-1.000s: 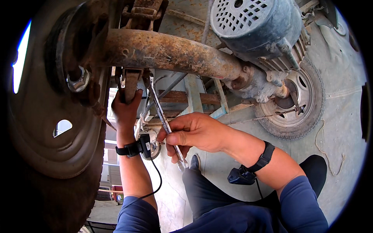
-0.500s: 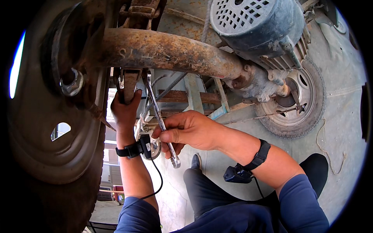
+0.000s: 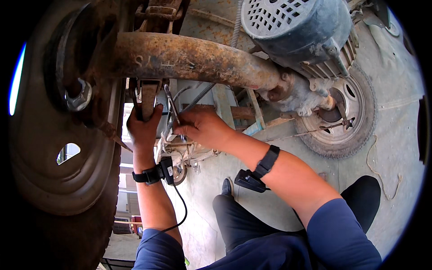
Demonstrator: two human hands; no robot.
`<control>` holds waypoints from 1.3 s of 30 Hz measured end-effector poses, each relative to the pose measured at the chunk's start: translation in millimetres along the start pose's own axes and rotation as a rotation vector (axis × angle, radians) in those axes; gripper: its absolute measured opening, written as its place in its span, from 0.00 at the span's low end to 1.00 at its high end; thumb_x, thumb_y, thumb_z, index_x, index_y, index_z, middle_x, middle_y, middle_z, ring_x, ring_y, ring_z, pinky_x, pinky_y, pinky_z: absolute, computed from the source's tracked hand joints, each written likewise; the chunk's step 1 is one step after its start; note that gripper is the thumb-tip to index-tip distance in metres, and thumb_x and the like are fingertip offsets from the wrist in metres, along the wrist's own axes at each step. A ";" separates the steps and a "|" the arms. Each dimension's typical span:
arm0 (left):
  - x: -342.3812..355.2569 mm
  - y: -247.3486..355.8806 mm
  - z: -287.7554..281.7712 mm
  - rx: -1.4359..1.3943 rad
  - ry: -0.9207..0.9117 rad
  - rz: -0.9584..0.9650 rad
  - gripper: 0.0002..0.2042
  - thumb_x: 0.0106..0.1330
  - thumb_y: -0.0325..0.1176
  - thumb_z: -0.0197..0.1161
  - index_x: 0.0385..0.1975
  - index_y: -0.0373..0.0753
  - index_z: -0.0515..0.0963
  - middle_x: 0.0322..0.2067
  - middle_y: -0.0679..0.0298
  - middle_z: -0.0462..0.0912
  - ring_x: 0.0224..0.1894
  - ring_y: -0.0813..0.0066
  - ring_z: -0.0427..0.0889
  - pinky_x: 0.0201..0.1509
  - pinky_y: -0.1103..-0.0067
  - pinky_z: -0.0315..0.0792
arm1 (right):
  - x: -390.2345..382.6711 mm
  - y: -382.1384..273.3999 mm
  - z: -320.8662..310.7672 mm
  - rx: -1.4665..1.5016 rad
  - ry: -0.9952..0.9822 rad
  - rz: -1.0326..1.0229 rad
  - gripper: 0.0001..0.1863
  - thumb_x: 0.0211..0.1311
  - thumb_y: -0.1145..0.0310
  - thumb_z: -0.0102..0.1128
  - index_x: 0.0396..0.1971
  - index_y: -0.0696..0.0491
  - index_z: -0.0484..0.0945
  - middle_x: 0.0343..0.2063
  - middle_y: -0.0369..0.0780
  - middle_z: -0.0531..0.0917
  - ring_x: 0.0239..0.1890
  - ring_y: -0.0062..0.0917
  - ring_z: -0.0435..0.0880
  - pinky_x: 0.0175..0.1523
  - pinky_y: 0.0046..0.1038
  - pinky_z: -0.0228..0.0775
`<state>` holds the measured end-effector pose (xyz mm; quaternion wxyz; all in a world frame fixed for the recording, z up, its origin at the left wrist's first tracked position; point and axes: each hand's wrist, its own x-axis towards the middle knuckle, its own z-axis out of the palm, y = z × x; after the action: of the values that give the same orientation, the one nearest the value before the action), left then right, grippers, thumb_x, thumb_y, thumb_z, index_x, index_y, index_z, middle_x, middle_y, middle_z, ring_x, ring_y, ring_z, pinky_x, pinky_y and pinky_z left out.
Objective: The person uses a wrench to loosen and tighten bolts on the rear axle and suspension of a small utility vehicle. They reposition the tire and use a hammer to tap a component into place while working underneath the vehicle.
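Note:
My left hand is closed round a rusty bracket hanging under the thick rusty axle tube; some of its fingers are hidden behind the metal. My right hand grips a chrome wrench just right of the bracket. The wrench's upper end reaches up to the underside of the tube, where I cannot make out exactly what it touches, and its lower part is mostly covered by my fingers.
A large wheel fills the left side, with a big nut near its hub. Above right is a motor, behind it another tyred wheel. A frame, cables, a rope on the floor and my legs are below.
My right hand and forearm have moved up toward the axle, and the wrench now looks much shorter, angled away from me. My left hand stays on the bracket.

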<state>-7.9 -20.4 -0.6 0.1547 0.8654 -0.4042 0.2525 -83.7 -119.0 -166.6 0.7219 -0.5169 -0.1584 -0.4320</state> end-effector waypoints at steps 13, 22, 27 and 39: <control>2.1 -4.3 0.6 -0.010 0.020 0.004 0.15 0.54 0.38 0.74 0.32 0.34 0.79 0.23 0.66 0.80 0.25 0.81 0.72 0.31 0.80 0.70 | -41.4 -7.9 -45.4 -0.423 0.087 0.086 0.12 0.59 0.61 0.63 0.38 0.53 0.81 0.33 0.46 0.83 0.35 0.42 0.81 0.40 0.36 0.73; -0.2 2.6 1.3 -0.034 0.020 0.018 0.15 0.55 0.38 0.74 0.32 0.33 0.79 0.22 0.66 0.79 0.24 0.81 0.72 0.30 0.81 0.70 | -64.0 -60.3 -53.2 0.590 -0.408 0.540 0.13 0.69 0.62 0.58 0.45 0.56 0.78 0.30 0.35 0.83 0.35 0.19 0.84 0.34 0.21 0.77; 0.1 2.9 2.5 0.014 0.038 0.052 0.15 0.55 0.38 0.74 0.31 0.34 0.79 0.21 0.67 0.79 0.23 0.81 0.72 0.29 0.81 0.70 | -61.6 -76.6 -56.9 0.711 -0.448 0.527 0.14 0.69 0.61 0.58 0.45 0.56 0.78 0.30 0.36 0.83 0.33 0.20 0.84 0.33 0.21 0.77; -1.5 6.9 3.2 -0.015 0.053 0.068 0.15 0.55 0.38 0.74 0.31 0.34 0.79 0.21 0.68 0.79 0.23 0.82 0.72 0.29 0.81 0.69 | -47.8 -66.5 -40.0 0.625 -0.371 0.434 0.13 0.70 0.60 0.55 0.37 0.56 0.79 0.26 0.34 0.83 0.29 0.17 0.81 0.31 0.21 0.76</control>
<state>-13.0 -25.3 -3.6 0.1629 0.8430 -0.4311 0.2773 -172.5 -138.5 -175.0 0.8774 -0.3633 -0.2965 -0.1009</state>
